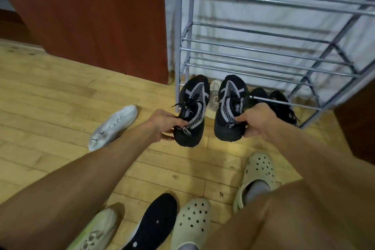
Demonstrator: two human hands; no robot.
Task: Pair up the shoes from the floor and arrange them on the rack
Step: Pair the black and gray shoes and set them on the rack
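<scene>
Standing at twelve o'clock from the person, the rack (272,50) is the goal of the coming move; its upper shelves show no shoes, while on the lowest rail a black pair (272,101) and one pale shoe (214,95) already sit. Between the rack and the person hang two black shoes with grey straps, a matched pair, side by side but apart. The left shoe (191,110) is grasped at its heel by the left hand (164,126), and the right shoe (231,107) is grasped at its heel by the right hand (256,121). Each shoe has its long axis running from the grip toward twelve o'clock, toe first at the rack. So a straight push forward is probably enough, without turning. The right hand seems nearer to the rail. On the floor remain a white shoe (113,127) at ten o'clock and a black sole (154,223) at six o'clock.
</scene>
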